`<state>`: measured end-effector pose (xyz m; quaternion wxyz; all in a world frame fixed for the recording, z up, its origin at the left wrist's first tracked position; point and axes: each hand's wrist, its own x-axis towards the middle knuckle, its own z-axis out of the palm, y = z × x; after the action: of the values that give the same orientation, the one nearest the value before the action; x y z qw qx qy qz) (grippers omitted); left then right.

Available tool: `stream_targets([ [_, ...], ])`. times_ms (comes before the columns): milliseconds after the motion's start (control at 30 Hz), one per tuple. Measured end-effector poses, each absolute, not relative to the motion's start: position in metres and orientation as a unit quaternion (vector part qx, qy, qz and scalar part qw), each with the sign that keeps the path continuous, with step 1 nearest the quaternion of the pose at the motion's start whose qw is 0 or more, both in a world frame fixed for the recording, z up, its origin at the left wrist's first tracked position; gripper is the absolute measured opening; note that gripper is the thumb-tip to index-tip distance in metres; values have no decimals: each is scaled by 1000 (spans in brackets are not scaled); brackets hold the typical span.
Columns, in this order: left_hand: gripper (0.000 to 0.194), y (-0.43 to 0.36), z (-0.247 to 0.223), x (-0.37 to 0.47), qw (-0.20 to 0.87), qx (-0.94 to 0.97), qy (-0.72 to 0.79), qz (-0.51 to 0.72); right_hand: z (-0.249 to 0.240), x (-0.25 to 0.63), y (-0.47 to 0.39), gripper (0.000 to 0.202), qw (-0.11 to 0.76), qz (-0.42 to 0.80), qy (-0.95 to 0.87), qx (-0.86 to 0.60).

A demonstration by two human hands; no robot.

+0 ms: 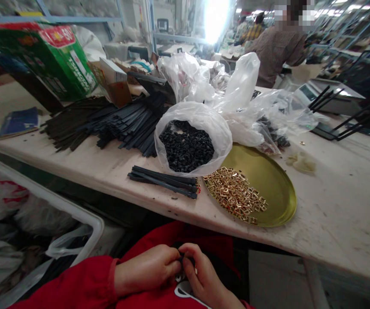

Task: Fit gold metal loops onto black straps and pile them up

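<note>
My left hand (151,268) and my right hand (202,272) meet over my lap, below the table's front edge. Both are closed, fingertips together around a small dark piece (181,256) that is mostly hidden. On the table ahead lies a small bundle of black strips (164,180) with gold and red bits at its right end. Behind it an open plastic bag (225,141) holds many small black loops (188,148). To the right, a gold round tray (278,189) carries a heap of gold buckles (236,191).
Long dark strips (130,122) are piled behind, beside a blue booklet (19,121) and a green box (62,64). Clear plastic bags (204,79) stand farther back. A white bin (98,223) is at lower left. A person (278,47) is at the back right.
</note>
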<state>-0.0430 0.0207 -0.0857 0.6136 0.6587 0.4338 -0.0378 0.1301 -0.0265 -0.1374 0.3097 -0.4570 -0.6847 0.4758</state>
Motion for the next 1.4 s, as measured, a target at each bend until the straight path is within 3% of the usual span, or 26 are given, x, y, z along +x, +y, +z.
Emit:
stream_targets([
  [433, 23, 76, -61, -40, 346, 842, 414, -20, -136, 122, 23, 24, 406, 398, -652, -502],
  [533, 17, 115, -59, -45, 221, 868, 445, 5, -130, 127, 64, 24, 394, 279, -676, -556],
  [633, 37, 152, -68, -57, 100, 878, 468, 27, -133, 129, 102, 35, 346, 119, -733, -573],
  [700, 39, 169, -78, -64, 67, 883, 464, 15, -141, 127, 117, 46, 306, 46, -765, -565],
  [867, 17, 184, -92, -65, 66, 902, 427, -10, -161, 124, 124, 49, 269, -28, -789, -552],
  [1167, 17, 163, -77, -47, 107, 893, 434, -49, -155, 129, 117, 61, 295, -44, -811, -503],
  [1300, 23, 148, -40, -94, 127, 853, 503, -57, -153, 130, 112, 77, 309, -55, -820, -479],
  [1400, 20, 116, 8, -169, 123, 800, 584, -62, -153, 131, 109, 74, 292, -53, -822, -487],
])
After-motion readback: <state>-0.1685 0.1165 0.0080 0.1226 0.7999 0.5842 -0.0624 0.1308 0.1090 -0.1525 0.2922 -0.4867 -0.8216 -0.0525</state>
